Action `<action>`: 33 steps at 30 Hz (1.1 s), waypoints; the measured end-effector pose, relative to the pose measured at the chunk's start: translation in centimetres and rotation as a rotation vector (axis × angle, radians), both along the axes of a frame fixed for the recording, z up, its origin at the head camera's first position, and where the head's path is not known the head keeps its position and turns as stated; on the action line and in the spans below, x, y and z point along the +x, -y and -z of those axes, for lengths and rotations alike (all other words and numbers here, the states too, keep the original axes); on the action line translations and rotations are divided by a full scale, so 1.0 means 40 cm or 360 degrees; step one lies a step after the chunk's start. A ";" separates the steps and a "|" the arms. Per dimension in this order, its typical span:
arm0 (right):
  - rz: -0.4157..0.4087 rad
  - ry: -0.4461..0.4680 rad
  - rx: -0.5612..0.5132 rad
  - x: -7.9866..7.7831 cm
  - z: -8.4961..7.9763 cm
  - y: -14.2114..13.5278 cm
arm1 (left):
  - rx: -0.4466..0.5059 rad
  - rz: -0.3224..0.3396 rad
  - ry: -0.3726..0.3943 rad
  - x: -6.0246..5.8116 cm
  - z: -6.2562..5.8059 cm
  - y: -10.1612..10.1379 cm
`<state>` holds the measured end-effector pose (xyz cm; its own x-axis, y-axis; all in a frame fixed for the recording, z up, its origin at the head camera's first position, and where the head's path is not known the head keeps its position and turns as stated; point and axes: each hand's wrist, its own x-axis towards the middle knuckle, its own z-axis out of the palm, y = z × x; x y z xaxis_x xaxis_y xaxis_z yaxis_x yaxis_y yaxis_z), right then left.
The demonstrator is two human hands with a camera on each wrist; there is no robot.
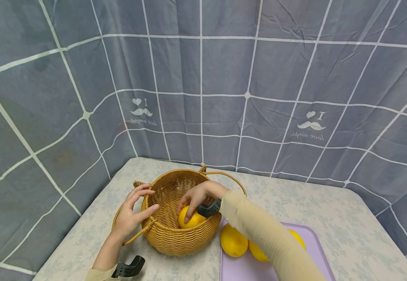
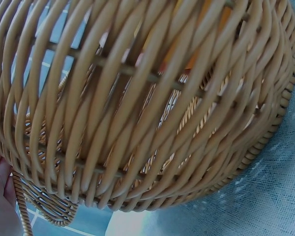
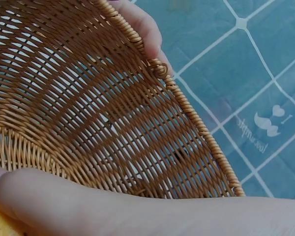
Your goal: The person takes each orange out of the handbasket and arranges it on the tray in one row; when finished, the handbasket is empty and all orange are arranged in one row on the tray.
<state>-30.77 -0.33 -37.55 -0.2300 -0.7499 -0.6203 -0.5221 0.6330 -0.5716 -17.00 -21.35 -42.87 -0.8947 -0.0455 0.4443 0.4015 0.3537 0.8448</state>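
In the head view a woven wicker basket (image 1: pixel 180 239) with two thin handles stands on the table. My right hand (image 1: pixel 197 197) reaches down inside it, with thumb and fingers round an orange (image 1: pixel 193 219) low in the basket. My left hand (image 1: pixel 129 216) holds the basket's left rim, fingers and thumb spread apart. The right wrist view shows fingers (image 3: pixel 145 32) of the left hand at the rim. Wicker wall (image 2: pixel 137 108) fills most of the left wrist view, and orange colour shows through its gaps.
A lilac tray (image 1: pixel 232 269) lies right of the basket, partly under the right forearm. On it are more oranges (image 1: pixel 234 240), some partly hidden by the sleeve (image 1: pixel 270 238). A grey checked curtain (image 1: pixel 224 70) hangs behind the pale patterned table (image 1: pixel 351 226).
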 end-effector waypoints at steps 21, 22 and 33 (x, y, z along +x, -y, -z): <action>-0.0071 -0.0057 -0.0638 -0.003 -0.032 -0.011 | 0.0010 0.0016 0.0003 -0.001 -0.001 0.001; -0.0055 -0.0041 -0.0668 -0.002 -0.035 -0.014 | 0.0010 0.0018 0.0000 -0.001 -0.001 0.001; 0.0150 0.0005 -0.1044 0.024 -0.094 -0.065 | 0.0006 0.0014 0.0005 -0.003 0.001 0.003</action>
